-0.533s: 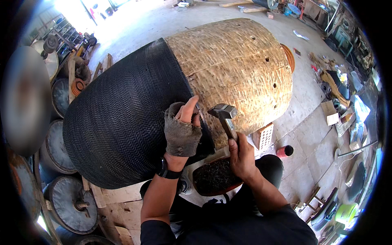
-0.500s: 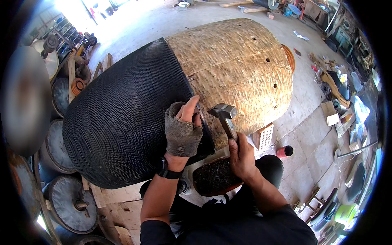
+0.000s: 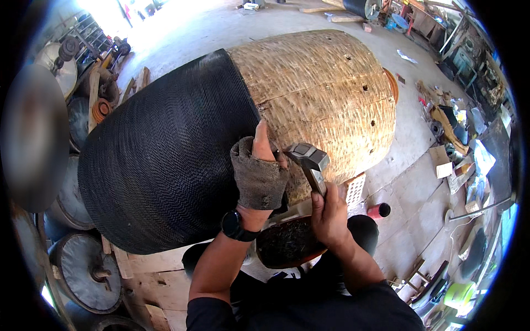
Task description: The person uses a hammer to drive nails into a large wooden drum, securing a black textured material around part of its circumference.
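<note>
A big barrel-shaped drum lies on its side before me. Bare, rough-hewn wood (image 3: 326, 94) shows on its right part, while black ridged rubber sheeting (image 3: 165, 149) wraps the left part. My left hand (image 3: 259, 174), in a worn grey fingerless glove, rests at the sheeting's edge. Its index finger points up along that edge; the other fingers are curled, and what they pinch is too small to make out. In my right hand (image 3: 330, 218) is a hammer (image 3: 309, 157), gripped by the handle, its head beside my left fingertips, close to the wood.
Between my knees sits an oval pan (image 3: 290, 243) with dark contents. Right of my knee are a perforated block (image 3: 355, 189) against the drum and a red can (image 3: 379, 211). Round metal-ended rollers (image 3: 88, 273) line the left; scraps and cardboard (image 3: 440, 161) litter the right.
My left hand has shifted slightly right and turned, its index finger now pointing straighter up. The hammer head has come nearer to the left fingers. My view has shifted a little.
</note>
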Available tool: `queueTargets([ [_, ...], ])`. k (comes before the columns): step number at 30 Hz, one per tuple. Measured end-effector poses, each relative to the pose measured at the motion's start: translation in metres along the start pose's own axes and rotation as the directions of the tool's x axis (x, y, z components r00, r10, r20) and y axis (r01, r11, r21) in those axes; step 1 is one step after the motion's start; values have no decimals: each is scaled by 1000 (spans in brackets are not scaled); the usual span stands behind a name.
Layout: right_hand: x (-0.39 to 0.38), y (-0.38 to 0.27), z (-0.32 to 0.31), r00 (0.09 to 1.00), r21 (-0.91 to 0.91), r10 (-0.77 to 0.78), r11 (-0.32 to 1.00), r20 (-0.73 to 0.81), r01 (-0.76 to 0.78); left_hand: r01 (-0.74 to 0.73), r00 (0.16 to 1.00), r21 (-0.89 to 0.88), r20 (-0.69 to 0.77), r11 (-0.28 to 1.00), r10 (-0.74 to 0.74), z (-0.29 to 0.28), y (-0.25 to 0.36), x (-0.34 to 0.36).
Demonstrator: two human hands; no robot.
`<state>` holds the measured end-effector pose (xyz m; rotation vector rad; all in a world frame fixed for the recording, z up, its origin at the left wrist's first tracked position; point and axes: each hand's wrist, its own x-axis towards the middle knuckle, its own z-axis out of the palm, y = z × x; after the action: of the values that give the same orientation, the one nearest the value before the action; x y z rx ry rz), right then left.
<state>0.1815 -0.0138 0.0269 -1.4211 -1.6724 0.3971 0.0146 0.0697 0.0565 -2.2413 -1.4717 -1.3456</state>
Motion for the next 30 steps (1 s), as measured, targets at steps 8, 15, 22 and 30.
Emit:
queueTargets([
  [8, -10, 14, 4, 991, 179, -75, 979, -114, 95, -119, 991, -77, 57, 990, 124, -18, 18, -62],
  [15, -11, 17, 17, 997, 229, 2, 973, -74, 15, -33, 831, -111, 548, 993, 89, 0, 37, -162],
  [22, 0, 23, 27, 989, -29, 86, 996, 120, -83, -167, 889, -152, 404, 974, 215, 8, 38, -168],
  [30, -7, 15, 30, 989, 2, -111, 994, -101, 112, -71, 758, -176, 631, 982, 168, 1, 43, -162],
])
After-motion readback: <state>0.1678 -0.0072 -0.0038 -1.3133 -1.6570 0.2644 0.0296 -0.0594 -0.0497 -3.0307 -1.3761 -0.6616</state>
